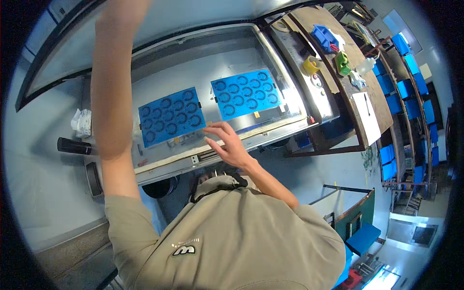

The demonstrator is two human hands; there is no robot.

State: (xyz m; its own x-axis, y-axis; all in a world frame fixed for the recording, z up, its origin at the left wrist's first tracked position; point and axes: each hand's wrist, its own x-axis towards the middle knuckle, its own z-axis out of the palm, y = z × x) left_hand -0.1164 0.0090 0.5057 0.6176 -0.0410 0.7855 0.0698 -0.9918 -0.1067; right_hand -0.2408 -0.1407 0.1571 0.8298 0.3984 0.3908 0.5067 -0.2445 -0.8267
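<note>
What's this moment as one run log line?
left hand: cut by top edge, grip unclear | right hand: open, near left blue sheet | right blue sheet: apart from left one | both sheets: ring-patterned

Wooden table (381,104): blue bin (323,37) | green holder (342,64) | pale bottle (365,66) | white sheet (367,124) (dark pen (367,105) on it)

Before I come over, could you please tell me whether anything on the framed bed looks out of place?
Nothing looks spilled or clearly damaged. One possible oddity: small pale bits lie just in front of the left blue sheet, looking stray beside its neat edge; they are too small to identify.
</note>
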